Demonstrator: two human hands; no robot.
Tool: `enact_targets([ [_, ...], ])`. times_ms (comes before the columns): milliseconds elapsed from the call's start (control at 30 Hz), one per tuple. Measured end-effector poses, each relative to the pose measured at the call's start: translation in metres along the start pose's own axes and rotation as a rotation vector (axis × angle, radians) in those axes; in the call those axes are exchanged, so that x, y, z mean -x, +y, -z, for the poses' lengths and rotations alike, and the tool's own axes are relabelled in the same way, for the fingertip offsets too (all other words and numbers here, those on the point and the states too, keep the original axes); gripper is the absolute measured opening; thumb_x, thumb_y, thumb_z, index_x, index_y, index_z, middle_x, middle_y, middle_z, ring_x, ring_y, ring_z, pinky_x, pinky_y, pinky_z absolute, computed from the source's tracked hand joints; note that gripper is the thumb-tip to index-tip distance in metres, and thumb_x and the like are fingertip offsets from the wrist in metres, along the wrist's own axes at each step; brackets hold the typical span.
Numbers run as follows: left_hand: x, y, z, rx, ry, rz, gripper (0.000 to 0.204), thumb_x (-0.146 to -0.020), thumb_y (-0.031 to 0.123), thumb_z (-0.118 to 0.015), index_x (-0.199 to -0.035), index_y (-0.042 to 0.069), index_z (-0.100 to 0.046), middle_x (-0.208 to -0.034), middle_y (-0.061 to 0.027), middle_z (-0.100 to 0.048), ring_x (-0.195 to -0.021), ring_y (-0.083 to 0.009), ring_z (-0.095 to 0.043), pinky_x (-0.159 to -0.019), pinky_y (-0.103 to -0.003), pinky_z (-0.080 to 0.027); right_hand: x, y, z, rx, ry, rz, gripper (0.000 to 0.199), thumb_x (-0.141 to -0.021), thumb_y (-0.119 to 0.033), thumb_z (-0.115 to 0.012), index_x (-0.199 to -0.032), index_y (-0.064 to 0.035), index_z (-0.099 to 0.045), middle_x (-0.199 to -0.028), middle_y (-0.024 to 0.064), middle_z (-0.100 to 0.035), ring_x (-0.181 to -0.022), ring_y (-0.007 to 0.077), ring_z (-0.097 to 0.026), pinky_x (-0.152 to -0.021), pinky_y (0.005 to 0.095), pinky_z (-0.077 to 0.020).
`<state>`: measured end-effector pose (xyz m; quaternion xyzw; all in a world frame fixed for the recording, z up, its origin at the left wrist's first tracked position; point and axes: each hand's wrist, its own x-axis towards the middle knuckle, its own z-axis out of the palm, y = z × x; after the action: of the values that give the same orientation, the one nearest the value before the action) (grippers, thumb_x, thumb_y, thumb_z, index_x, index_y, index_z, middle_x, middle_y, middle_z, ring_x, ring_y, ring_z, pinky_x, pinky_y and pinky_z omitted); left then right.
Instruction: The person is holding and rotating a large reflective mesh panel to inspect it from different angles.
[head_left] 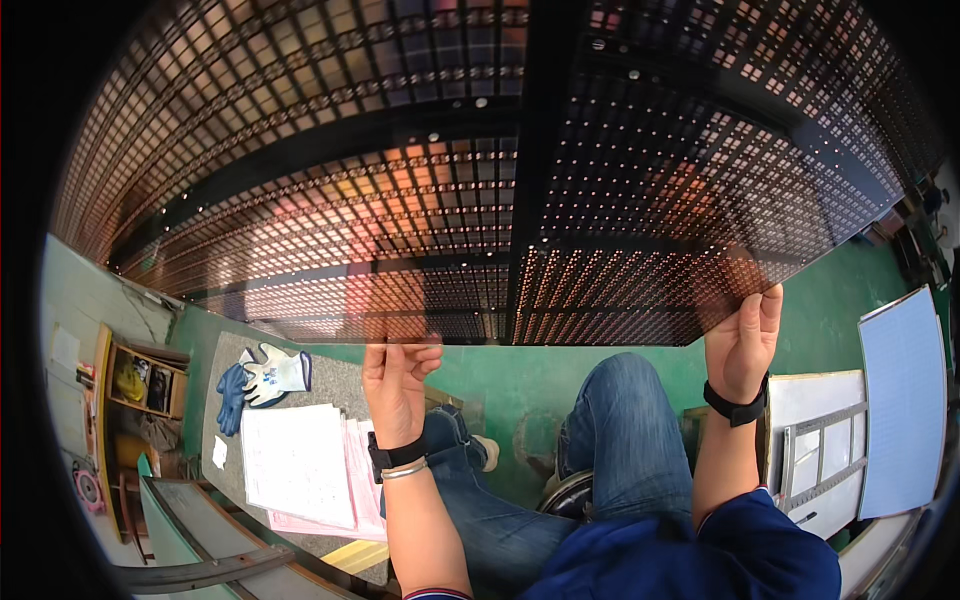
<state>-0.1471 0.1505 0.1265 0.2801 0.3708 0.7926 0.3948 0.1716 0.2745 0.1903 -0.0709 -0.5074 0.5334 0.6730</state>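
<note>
A large, dark, glossy panel (330,230) covered in rows of small squares and dots fills the upper part of the view. Black bands (540,190) split its pattern into sections. At its near edge, left of centre, my left hand (398,372) grips the rim between thumb and fingers. My right hand (742,345) pinches the near right corner, its thumb along the edge. Part of the fingers of each hand is hidden by the panel. Orange and pink reflections show in the shiny surface.
On a grey surface at the left lie white-and-blue work gloves (275,374) and white papers (295,465) over pink sheets (362,470). A wooden shelf (105,400) stands farther left. To the right are a framed board (820,450) and a light blue sheet (903,400). The floor (500,375) is green.
</note>
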Motion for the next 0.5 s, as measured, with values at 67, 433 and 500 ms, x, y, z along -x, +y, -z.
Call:
enact_targets([
  [67,0.0003,-0.0006,0.0007,0.011,-0.007,-0.010,0.017,-0.094,0.019,-0.048,-0.104,0.006,-0.055,-0.091,-0.0133,-0.065,-0.079,-0.0219,-0.065,-0.068,-0.029,-0.055,0.0004,-0.0011,-0.0004,0.015,-0.001,0.004,0.028,-0.095,-0.005,-0.040,-0.123,-0.0050,-0.046,-0.127,0.0106,-0.050,-0.116,0.0210,-0.048,-0.101,0.0385,-0.0366],
  [433,-0.0062,-0.0017,-0.0043,0.003,-0.003,-0.014,0.019,-0.094,0.019,-0.050,-0.106,0.005,-0.054,-0.091,-0.0132,-0.064,-0.078,-0.0204,-0.065,-0.067,-0.028,-0.055,-0.0036,-0.0014,0.0024,-0.030,-0.041,0.004,0.031,-0.094,-0.004,-0.041,-0.123,-0.0104,-0.049,-0.127,0.0077,-0.051,-0.117,0.0201,-0.048,-0.102,0.0378,-0.0363],
  [500,-0.0061,-0.0020,-0.0030,-0.002,-0.007,-0.013,0.019,-0.093,0.020,-0.050,-0.106,0.005,-0.053,-0.092,-0.0134,-0.064,-0.078,-0.0202,-0.065,-0.066,-0.028,-0.055,-0.0041,-0.0027,0.0009,-0.022,-0.029,-0.010,0.031,-0.094,-0.003,-0.041,-0.123,-0.0114,-0.050,-0.127,0.0073,-0.051,-0.117,0.0200,-0.048,-0.102,0.0377,-0.0362],
])
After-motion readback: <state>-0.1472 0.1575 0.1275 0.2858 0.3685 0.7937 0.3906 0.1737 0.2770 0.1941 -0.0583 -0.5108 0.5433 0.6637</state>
